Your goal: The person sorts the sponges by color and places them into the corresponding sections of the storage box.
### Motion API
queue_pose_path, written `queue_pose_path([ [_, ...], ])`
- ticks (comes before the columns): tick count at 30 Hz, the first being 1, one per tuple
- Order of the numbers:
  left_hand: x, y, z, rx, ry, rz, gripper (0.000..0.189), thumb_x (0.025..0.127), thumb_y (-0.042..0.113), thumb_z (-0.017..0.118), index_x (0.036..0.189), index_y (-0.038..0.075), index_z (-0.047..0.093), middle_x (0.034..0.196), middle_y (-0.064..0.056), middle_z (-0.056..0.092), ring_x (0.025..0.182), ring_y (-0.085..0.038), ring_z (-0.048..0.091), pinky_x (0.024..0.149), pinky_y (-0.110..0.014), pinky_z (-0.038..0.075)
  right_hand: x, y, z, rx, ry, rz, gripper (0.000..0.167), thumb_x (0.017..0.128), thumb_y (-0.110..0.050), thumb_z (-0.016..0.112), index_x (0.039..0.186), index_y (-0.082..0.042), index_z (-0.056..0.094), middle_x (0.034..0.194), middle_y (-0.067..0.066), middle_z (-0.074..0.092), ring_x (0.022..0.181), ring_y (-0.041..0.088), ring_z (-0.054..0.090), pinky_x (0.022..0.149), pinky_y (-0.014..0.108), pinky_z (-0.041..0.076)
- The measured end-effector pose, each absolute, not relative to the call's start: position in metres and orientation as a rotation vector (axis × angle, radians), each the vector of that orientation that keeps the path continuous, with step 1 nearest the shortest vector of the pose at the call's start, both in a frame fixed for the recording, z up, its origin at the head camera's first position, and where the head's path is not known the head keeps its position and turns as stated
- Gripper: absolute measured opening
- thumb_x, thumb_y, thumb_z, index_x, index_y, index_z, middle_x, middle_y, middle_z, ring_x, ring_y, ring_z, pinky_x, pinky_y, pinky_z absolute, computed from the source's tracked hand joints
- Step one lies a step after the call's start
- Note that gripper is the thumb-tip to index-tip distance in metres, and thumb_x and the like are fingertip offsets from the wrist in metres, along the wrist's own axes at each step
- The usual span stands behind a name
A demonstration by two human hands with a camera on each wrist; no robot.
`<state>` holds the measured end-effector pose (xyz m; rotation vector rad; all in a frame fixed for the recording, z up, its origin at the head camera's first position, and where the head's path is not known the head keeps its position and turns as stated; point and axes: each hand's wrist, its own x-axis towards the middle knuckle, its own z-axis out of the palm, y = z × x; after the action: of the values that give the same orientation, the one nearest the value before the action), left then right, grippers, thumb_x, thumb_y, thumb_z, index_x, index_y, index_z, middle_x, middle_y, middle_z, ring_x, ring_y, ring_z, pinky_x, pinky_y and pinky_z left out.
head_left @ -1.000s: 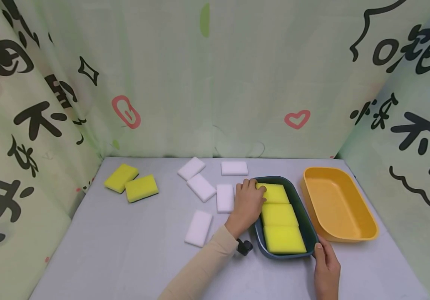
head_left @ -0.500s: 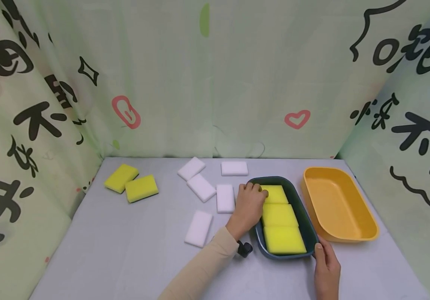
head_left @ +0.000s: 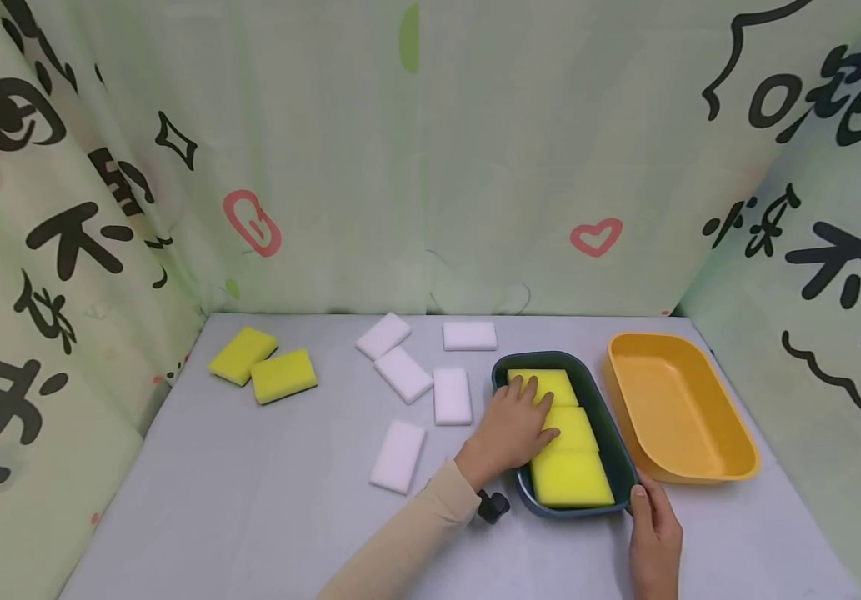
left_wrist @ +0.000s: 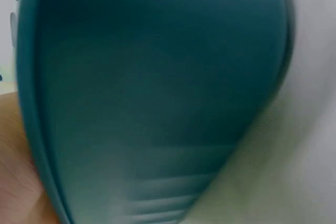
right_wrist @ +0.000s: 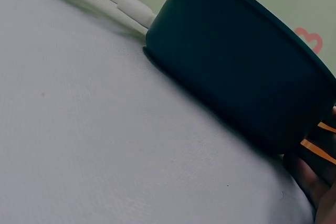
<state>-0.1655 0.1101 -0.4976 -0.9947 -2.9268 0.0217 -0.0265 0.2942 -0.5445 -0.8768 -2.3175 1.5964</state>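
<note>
Three yellow sponges [head_left: 571, 482] lie in a row inside the dark green plastic basin [head_left: 612, 433]. My left hand [head_left: 507, 429] reaches over the basin's left rim, with its fingers spread across the far and middle sponges. At the near right corner, my right hand [head_left: 655, 533] grips the basin, its thumb at the rim and its other fingers around the outer side. The left wrist view is filled by the basin's outer wall [left_wrist: 152, 77], with part of the hand at the left edge. Fingers of the right hand show against the basin's side in the right wrist view.
An orange-yellow basin [head_left: 681, 404] stands right beside the green one. Several white sponges [head_left: 397, 457] lie loose left of the green basin. Two more yellow sponges with dark undersides [head_left: 284, 376] are at the table's far left. Printed curtains [head_left: 430, 167] enclose the table.
My left hand has let go of the far sponge at the basin's left rim, spread its fingers, and moved slightly nearer and right over the sponges. The right hand stays put.
</note>
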Motion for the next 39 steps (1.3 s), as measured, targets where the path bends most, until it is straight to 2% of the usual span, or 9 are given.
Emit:
queue_pose_path([
  [4, -0.162, 0.112, -0.494, -1.021, -2.993, 0.119, 0.063, 0.108, 0.060, 0.040, 0.160, 0.025, 0.042, 0.168, -0.007, 0.038, 0.156, -0.027, 0.037, 0.122, -0.035, 0.037, -0.027, 0.294, -0.545, -0.875, -2.310, 1.595, 0.056, 0.113, -0.044, 0.035, 0.155, -0.009, 0.048, 0.151, 0.012, 0.051, 0.113, -0.012, 0.048, 0.082, -0.005, 0.039],
  [9, -0.158, 0.115, -0.493, -1.022, -3.037, 0.171, 0.065, 0.108, 0.059, 0.039, 0.163, 0.024, 0.038, 0.171, -0.008, 0.034, 0.158, -0.028, 0.033, 0.124, -0.035, 0.033, -0.027, 0.294, -0.546, -0.873, -2.309, 1.597, 0.057, 0.113, -0.044, 0.035, 0.155, -0.008, 0.048, 0.152, 0.013, 0.050, 0.114, -0.013, 0.047, 0.082, -0.006, 0.039],
  [19, -0.145, 0.121, -0.489, -0.969, -3.037, 0.218, 0.061, 0.108, 0.052, 0.044, 0.159, 0.018, 0.045, 0.166, -0.012, 0.041, 0.155, -0.031, 0.039, 0.120, -0.035, 0.040, -0.026, 0.293, -0.544, -0.872, -2.296, 1.607, 0.056, 0.113, -0.043, 0.036, 0.154, -0.008, 0.049, 0.151, 0.014, 0.050, 0.112, -0.013, 0.048, 0.083, -0.006, 0.040],
  [27, -0.130, 0.122, -0.481, -0.972, -2.988, 0.291, 0.054, 0.108, 0.046, 0.046, 0.153, 0.018, 0.053, 0.162, -0.010, 0.048, 0.152, -0.030, 0.044, 0.117, -0.035, 0.044, -0.027, 0.295, -0.544, -0.886, -2.320, 1.592, 0.057, 0.113, -0.043, 0.034, 0.155, -0.008, 0.047, 0.153, 0.015, 0.049, 0.110, -0.014, 0.047, 0.081, -0.006, 0.040],
  [31, -0.127, 0.121, -0.482, -0.946, -2.902, 0.313, 0.052, 0.105, 0.047, 0.053, 0.147, 0.019, 0.060, 0.156, -0.009, 0.055, 0.145, -0.029, 0.053, 0.111, -0.036, 0.047, -0.027, 0.296, -0.545, -0.889, -2.323, 1.594, 0.056, 0.113, -0.043, 0.034, 0.156, -0.008, 0.047, 0.154, 0.015, 0.049, 0.109, -0.013, 0.048, 0.081, -0.005, 0.041],
  [34, -0.125, 0.120, -0.485, -0.922, -2.795, 0.299, 0.047, 0.100, 0.047, 0.060, 0.136, 0.018, 0.070, 0.145, -0.008, 0.063, 0.130, -0.027, 0.060, 0.100, -0.035, 0.051, -0.028, 0.297, -0.546, -0.888, -2.323, 1.601, 0.057, 0.113, -0.044, 0.034, 0.156, -0.009, 0.046, 0.153, 0.015, 0.049, 0.110, -0.013, 0.048, 0.081, -0.005, 0.041],
  [37, -0.124, 0.120, -0.490, -0.893, -2.701, 0.256, 0.041, 0.097, 0.046, 0.064, 0.123, 0.017, 0.076, 0.127, -0.006, 0.066, 0.114, -0.023, 0.059, 0.087, -0.033, 0.051, -0.029, 0.296, -0.546, -0.892, -2.310, 1.608, 0.056, 0.113, -0.043, 0.034, 0.155, -0.009, 0.047, 0.152, 0.014, 0.050, 0.109, -0.012, 0.048, 0.081, -0.005, 0.041],
  [39, -0.124, 0.120, -0.494, -0.878, -2.669, 0.234, 0.039, 0.096, 0.046, 0.065, 0.120, 0.017, 0.076, 0.119, -0.004, 0.065, 0.108, -0.021, 0.056, 0.082, -0.031, 0.049, -0.029, 0.296, -0.546, -0.890, -2.305, 1.612, 0.056, 0.113, -0.043, 0.035, 0.155, -0.009, 0.048, 0.151, 0.014, 0.050, 0.109, -0.013, 0.049, 0.081, -0.005, 0.041],
])
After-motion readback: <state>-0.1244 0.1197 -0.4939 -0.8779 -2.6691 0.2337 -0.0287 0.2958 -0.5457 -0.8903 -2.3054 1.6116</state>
